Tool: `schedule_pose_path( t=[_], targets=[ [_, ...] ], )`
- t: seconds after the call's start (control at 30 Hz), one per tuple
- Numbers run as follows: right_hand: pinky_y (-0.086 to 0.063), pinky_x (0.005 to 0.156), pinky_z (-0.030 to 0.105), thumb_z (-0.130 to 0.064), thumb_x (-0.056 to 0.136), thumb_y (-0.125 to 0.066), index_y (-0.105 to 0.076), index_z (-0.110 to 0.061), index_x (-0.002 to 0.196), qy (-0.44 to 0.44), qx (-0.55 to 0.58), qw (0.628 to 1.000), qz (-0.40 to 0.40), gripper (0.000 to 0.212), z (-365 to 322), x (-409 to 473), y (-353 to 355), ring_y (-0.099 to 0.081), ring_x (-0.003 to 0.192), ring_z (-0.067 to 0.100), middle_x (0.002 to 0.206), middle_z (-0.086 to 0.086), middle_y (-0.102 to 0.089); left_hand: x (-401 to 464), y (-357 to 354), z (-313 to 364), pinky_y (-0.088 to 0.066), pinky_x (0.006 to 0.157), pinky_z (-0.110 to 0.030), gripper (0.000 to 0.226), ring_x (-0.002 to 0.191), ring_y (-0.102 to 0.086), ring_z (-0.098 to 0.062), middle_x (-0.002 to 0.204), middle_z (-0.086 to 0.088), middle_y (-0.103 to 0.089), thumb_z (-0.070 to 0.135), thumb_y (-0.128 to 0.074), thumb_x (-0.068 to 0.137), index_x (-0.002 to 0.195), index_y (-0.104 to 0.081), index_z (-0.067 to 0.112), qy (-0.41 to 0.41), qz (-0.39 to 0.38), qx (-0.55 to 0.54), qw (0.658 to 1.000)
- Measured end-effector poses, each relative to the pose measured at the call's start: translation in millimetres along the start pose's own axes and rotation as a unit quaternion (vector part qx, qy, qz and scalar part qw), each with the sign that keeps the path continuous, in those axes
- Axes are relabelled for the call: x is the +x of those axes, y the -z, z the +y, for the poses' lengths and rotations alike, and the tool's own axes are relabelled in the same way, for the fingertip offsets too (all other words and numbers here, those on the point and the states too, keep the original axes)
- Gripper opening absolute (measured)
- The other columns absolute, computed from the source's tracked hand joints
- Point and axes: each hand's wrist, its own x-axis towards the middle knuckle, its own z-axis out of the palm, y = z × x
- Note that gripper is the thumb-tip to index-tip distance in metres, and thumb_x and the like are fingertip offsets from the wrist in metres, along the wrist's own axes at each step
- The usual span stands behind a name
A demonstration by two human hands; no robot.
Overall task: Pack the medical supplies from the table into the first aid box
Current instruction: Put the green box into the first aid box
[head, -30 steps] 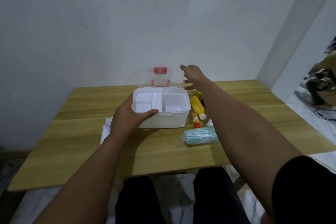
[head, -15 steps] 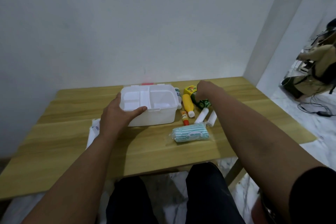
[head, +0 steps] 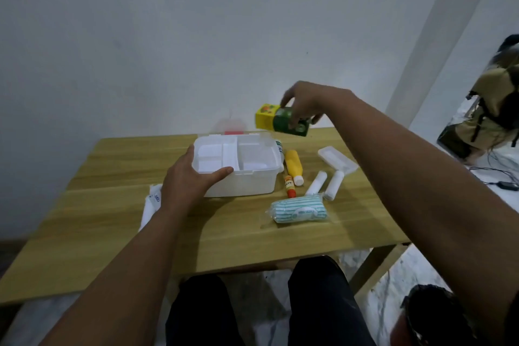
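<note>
The white first aid box (head: 252, 177) stands open on the wooden table (head: 118, 213), a divided tray showing inside. My left hand (head: 188, 180) grips its near left corner, thumb over the rim. My right hand (head: 309, 102) holds a yellow and green carton (head: 278, 121) in the air, above and right of the box. On the table right of the box lie a yellow bottle (head: 293, 166), a small orange tube (head: 289, 185), two white rolls (head: 325, 184) and a green-striped bandage pack (head: 299, 209).
A flat clear packet (head: 337, 161) lies at the far right of the table. A white packet (head: 151, 205) sits under my left forearm. Another person (head: 494, 98) stands at the right edge of the room, with cables on the floor there.
My right hand left the lid, went down to the carton and has lifted it off the table. The lid has dropped back behind the box. My left hand stays on the box.
</note>
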Motion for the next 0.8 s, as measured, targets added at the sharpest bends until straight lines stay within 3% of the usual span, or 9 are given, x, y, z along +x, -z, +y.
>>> schedule_pose_path(
  t=[0.17,0.23,0.33,0.53,0.67,0.8],
  targets=[
    [-0.06,0.061,0.033,-0.009,0.072,-0.09,-0.07,-0.023,0.131,0.083,-0.156,0.982,-0.065,0.064,-48.4,-9.7,-26.3,-0.066,0.096,0.027,0.126,0.004,-0.066,0.5,1.9,-2.6,-0.056,0.096,-0.049,0.112,0.129,-0.056,-0.026,0.145,0.001,-0.06,0.085,-0.076,0.06,0.152,-0.046,0.029,0.011,-0.008,-0.01,1.0],
    [-0.062,0.073,0.039,-0.009,0.068,-0.091,-0.073,-0.019,0.128,0.094,-0.231,0.967,-0.053,0.063,-58.6,-8.4,-42.9,-0.066,0.101,0.028,0.123,0.004,-0.069,0.6,2.6,-1.8,-0.057,0.096,-0.051,0.114,0.128,-0.057,-0.025,0.144,0.002,-0.061,0.089,-0.073,0.057,0.151,-0.047,0.03,0.013,-0.01,-0.007,1.0],
    [-0.06,0.086,0.048,-0.007,0.065,-0.091,-0.073,-0.016,0.122,0.078,-0.244,0.966,-0.045,0.06,-63.9,-2.9,-60.3,-0.067,0.105,0.031,0.117,0.007,-0.071,0.9,4.2,0.2,-0.057,0.096,-0.054,0.129,0.131,-0.055,-0.028,0.148,0.001,-0.058,0.098,-0.064,0.048,0.155,-0.043,0.029,0.018,-0.016,0.006,1.0],
    [-0.061,0.084,0.043,-0.007,0.069,-0.09,-0.073,-0.011,0.115,0.102,-0.155,0.982,-0.017,0.05,-74.6,6.5,-94.0,-0.067,0.092,0.027,0.101,0.006,-0.071,1.0,0.4,0.2,-0.056,0.098,-0.054,0.117,0.132,-0.054,-0.028,0.15,-0.001,-0.057,0.084,-0.076,0.059,0.156,-0.042,0.028,0.022,-0.008,0.012,1.0],
    [-0.057,0.079,0.033,-0.008,0.077,-0.082,-0.072,-0.009,0.119,0.087,-0.027,0.996,-0.021,0.043,-65.2,13.1,-113.5,-0.066,0.102,0.025,0.118,0.008,-0.069,2.7,0.1,-2.5,-0.057,0.097,-0.054,0.116,0.131,-0.055,-0.028,0.149,-0.002,-0.057,0.084,-0.076,0.059,0.155,-0.042,0.028,0.021,-0.01,0.015,1.0],
    [-0.045,0.083,0.029,-0.021,0.094,-0.063,-0.061,-0.011,0.133,0.066,0.104,0.991,0.043,0.04,-59.3,12.1,-116.0,-0.059,0.12,0.026,0.134,0.007,-0.061,3.7,-0.8,-3.7,-0.056,0.098,-0.052,0.114,0.132,-0.054,-0.028,0.149,-0.001,-0.057,0.081,-0.078,0.061,0.155,-0.042,0.029,0.021,-0.003,0.012,1.0]
  ],
)
